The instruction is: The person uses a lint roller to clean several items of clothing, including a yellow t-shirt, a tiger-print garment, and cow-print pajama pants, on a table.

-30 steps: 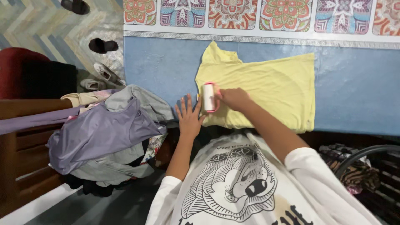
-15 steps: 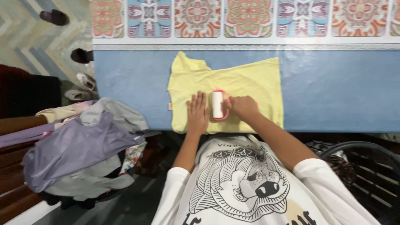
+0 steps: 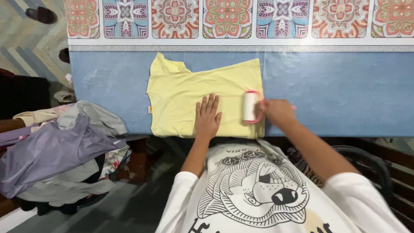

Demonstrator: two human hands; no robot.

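Observation:
A folded yellow shirt (image 3: 194, 90) lies flat on a blue table (image 3: 336, 95). My left hand (image 3: 207, 117) presses flat on the shirt's near part, fingers spread. My right hand (image 3: 278, 113) grips the pink handle of a lint roller (image 3: 249, 106), whose white roll rests on the shirt's right edge.
A band of patterned tiles (image 3: 241, 19) runs along the table's far side. A heap of grey and purple clothes (image 3: 60, 151) sits to my left on a wooden seat. Shoes (image 3: 41, 15) lie on the floor beyond. A dark chair frame (image 3: 379, 172) stands at my right.
My right hand has rolled the lint roller from the shirt's left side across to its right edge. My left hand moved onto the shirt and pressed flat.

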